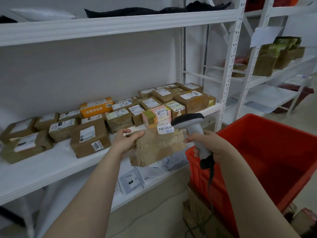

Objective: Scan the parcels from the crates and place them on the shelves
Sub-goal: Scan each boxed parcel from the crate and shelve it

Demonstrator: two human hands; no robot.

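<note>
A black cloth (137,10) lies along the top of the rack, with a white plastic bag (42,14) to its left. A white sheet of paper (265,36) hangs from the neighbouring rack's upright. Low at the right, flattened cardboard (200,213) rests on the floor.

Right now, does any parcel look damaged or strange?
Yes. The brown parcel in the left hand looks crumpled, with a torn lower corner and wrinkled tape. Its barcode label sits at the top edge, just beside the scanner held in the right hand.
</note>
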